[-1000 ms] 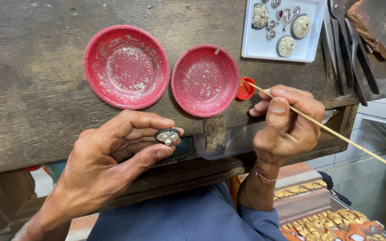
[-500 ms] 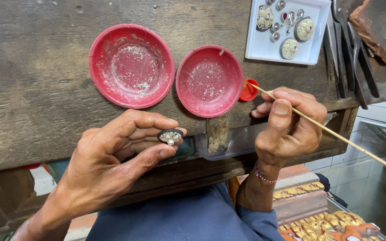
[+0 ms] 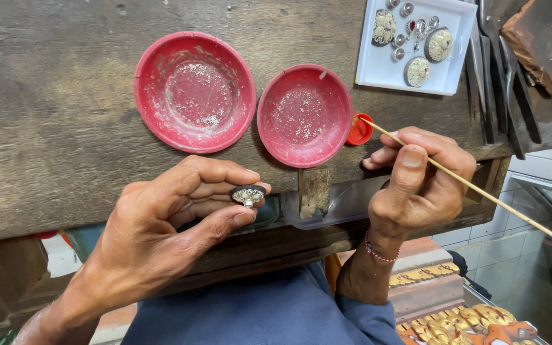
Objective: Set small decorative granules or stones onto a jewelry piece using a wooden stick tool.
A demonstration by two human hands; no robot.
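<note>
My left hand [image 3: 167, 223] pinches a small silver jewelled ornament [image 3: 248, 195] between thumb and fingertips at the front edge of the worn wooden bench [image 3: 52, 115]. My right hand [image 3: 416, 185] holds a long thin wooden stick [image 3: 480, 190] like a pen. The stick's tip rests at a small red cap [image 3: 359, 131] beside the smaller red dish [image 3: 304, 115]. A larger red dish [image 3: 194, 91] with white specks sits to its left.
A white tray [image 3: 378, 75] at the back right holds several silver ornaments. Dark metal tools [image 3: 499, 76] lie beside it, next to a brick-like block [image 3: 541, 38]. A wooden peg [image 3: 314, 190] juts from the bench front. Gold-coloured pieces [image 3: 467, 316] lie below right.
The view has shifted slightly. Both hands keep their grips and positions; the stick tip stays at the red cap.
</note>
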